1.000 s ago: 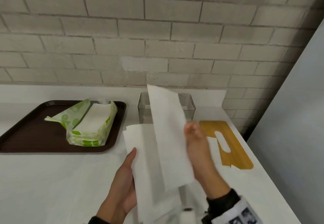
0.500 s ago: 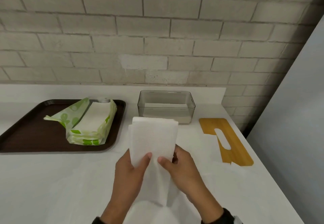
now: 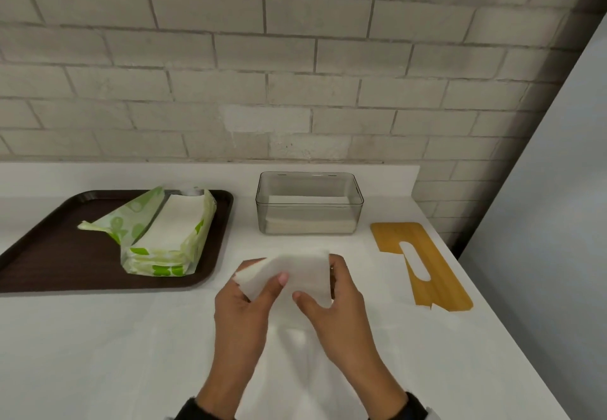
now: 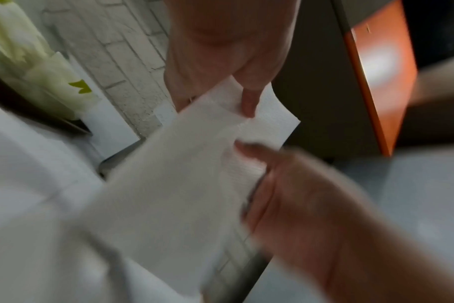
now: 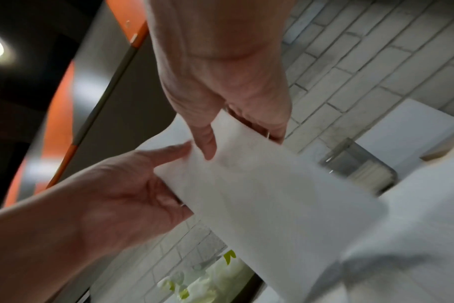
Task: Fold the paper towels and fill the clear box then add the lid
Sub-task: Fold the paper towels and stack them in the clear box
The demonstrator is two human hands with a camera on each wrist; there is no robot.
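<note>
Folding step underway. Left hand (image 3: pixel 244 308) and right hand (image 3: pixel 331 304) both pinch a paper towel (image 3: pixel 292 272) above the counter's front middle. Next, likely: finish the crease, carry it to the clear box (image 3: pixel 308 203) at the back edge; lid (image 3: pixel 423 262) waits at the right edge.

A white counter (image 3: pixel 98 337) carries everything. A brown tray (image 3: pixel 49 255) lies far left. A clear box (image 3: pixel 308 203) and wooden lid (image 3: pixel 433 275) lie right.

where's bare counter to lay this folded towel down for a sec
Bare counter lies left of the left hand, in front of the tray. A narrower strip runs between the clear box and the wooden lid. The tray's right half is crowded by the towel pack.
</note>
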